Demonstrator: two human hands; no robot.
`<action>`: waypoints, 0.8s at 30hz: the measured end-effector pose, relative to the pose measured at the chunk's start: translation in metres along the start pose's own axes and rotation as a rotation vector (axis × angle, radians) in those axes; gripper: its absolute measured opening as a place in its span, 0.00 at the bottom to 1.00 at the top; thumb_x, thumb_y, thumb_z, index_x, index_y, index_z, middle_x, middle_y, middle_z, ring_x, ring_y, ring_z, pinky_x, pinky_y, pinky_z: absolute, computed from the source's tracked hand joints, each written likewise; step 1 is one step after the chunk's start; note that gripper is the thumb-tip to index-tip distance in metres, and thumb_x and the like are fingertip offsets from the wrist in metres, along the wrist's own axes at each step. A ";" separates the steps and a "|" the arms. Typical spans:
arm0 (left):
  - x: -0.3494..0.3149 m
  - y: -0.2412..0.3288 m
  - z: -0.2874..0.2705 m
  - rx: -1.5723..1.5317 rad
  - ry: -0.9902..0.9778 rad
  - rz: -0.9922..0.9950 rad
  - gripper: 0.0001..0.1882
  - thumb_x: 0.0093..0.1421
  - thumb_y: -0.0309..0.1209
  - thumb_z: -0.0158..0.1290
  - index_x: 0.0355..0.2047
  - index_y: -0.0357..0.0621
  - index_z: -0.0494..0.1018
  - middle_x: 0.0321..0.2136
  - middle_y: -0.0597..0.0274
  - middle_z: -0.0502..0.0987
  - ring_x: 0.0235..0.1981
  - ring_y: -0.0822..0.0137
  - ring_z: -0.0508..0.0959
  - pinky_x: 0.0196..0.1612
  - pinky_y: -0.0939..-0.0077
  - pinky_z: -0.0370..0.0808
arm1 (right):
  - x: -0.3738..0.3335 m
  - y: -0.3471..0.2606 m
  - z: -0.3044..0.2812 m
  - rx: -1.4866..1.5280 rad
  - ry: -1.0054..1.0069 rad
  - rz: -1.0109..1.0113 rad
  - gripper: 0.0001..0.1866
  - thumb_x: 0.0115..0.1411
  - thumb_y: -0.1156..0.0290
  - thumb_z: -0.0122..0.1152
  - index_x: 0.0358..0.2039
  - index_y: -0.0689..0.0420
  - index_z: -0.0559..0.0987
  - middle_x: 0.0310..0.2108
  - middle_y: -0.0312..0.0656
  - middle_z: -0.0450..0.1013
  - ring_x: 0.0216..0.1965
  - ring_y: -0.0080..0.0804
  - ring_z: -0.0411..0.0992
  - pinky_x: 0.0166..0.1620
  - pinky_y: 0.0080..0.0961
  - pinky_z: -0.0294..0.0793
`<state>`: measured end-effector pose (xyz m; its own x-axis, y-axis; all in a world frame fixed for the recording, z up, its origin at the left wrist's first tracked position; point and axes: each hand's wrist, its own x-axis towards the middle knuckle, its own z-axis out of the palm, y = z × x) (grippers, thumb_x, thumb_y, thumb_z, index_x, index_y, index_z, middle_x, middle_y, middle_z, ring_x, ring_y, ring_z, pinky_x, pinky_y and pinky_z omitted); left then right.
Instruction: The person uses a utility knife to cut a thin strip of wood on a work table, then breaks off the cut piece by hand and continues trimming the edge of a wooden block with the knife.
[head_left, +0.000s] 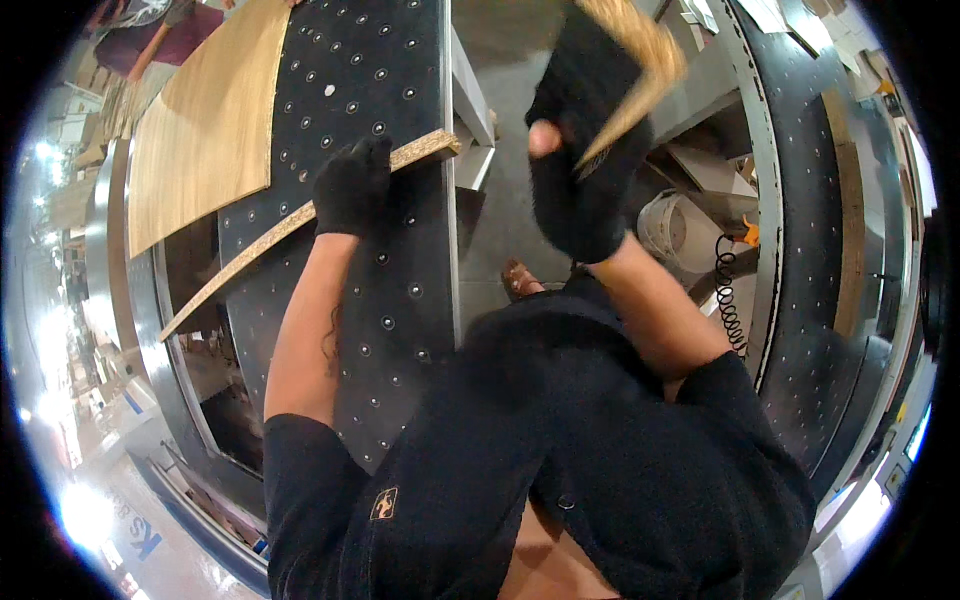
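My left hand (pixel 352 188), in a black glove, is closed around a long narrow chipboard strip (pixel 268 238) above the black studded table. One end of the strip comes out to the right of my fist; its other end reaches down to the left, past the table's edge. My right hand (pixel 585 195), also gloved in black with a bare thumb tip, is raised over the gap between two tables. It grips a wood-coloured piece of board (pixel 655 55), smeared by motion, so its full shape is unclear.
A large wood-grain panel (pixel 215 120) lies on the black studded table (pixel 385 300) at the far left, near another person (pixel 160 45). To the right stand a second studded table (pixel 800 180), a white bucket (pixel 660 220) and a coiled black hose (pixel 728 300).
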<state>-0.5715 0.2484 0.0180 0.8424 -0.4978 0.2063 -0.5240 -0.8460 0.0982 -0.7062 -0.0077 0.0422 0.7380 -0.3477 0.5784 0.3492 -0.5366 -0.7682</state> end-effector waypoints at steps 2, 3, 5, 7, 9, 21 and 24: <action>0.009 -0.002 0.014 -0.027 0.025 0.012 0.18 0.74 0.44 0.49 0.36 0.47 0.82 0.33 0.51 0.84 0.38 0.45 0.84 0.41 0.48 0.80 | -0.035 0.031 0.019 -0.196 -0.192 -0.105 0.30 0.64 0.67 0.65 0.64 0.63 0.68 0.52 0.69 0.73 0.54 0.67 0.74 0.55 0.55 0.75; 0.013 -0.003 0.022 -0.052 0.046 0.006 0.18 0.74 0.43 0.48 0.36 0.47 0.82 0.33 0.51 0.84 0.38 0.45 0.84 0.41 0.48 0.80 | -0.062 0.045 0.030 -0.119 -0.441 0.432 0.31 0.63 0.66 0.66 0.64 0.63 0.69 0.54 0.69 0.73 0.57 0.68 0.72 0.59 0.52 0.74; 0.005 -0.004 0.024 -0.086 0.055 0.016 0.17 0.74 0.42 0.49 0.39 0.45 0.82 0.35 0.47 0.83 0.38 0.42 0.84 0.41 0.47 0.80 | -0.054 0.034 0.014 -0.153 -0.491 0.518 0.31 0.63 0.66 0.66 0.64 0.63 0.69 0.54 0.68 0.73 0.58 0.69 0.72 0.60 0.52 0.74; 0.014 -0.005 0.025 -0.122 0.075 0.033 0.16 0.74 0.40 0.49 0.41 0.44 0.82 0.37 0.44 0.83 0.39 0.38 0.83 0.40 0.46 0.80 | -0.043 0.041 0.008 -0.237 -0.221 0.210 0.30 0.64 0.66 0.66 0.63 0.64 0.69 0.54 0.67 0.73 0.55 0.68 0.74 0.58 0.54 0.75; -0.003 -0.012 0.010 0.014 0.031 0.094 0.20 0.74 0.46 0.47 0.37 0.47 0.83 0.34 0.48 0.84 0.38 0.42 0.84 0.42 0.47 0.80 | -0.003 -0.009 -0.001 -0.040 -0.060 0.173 0.29 0.63 0.69 0.65 0.62 0.66 0.69 0.54 0.65 0.74 0.54 0.67 0.75 0.55 0.54 0.75; -0.010 -0.004 -0.004 -0.134 0.017 0.194 0.26 0.62 0.55 0.64 0.51 0.50 0.83 0.38 0.46 0.86 0.39 0.42 0.85 0.42 0.50 0.82 | -0.047 0.094 -0.007 0.003 -0.519 0.644 0.28 0.65 0.60 0.65 0.59 0.62 0.70 0.47 0.61 0.81 0.44 0.62 0.82 0.50 0.49 0.82; 0.001 0.008 -0.007 -0.115 -0.031 0.063 0.29 0.61 0.57 0.64 0.51 0.48 0.82 0.37 0.45 0.85 0.39 0.41 0.85 0.42 0.50 0.82 | -0.010 0.096 -0.032 0.679 -0.529 1.017 0.29 0.67 0.56 0.69 0.60 0.59 0.71 0.42 0.49 0.82 0.38 0.35 0.83 0.42 0.34 0.83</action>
<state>-0.5763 0.2425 0.0261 0.8096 -0.5567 0.1860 -0.5858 -0.7862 0.1968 -0.6984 -0.0799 -0.0289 0.9202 0.0586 -0.3870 -0.3843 0.3231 -0.8648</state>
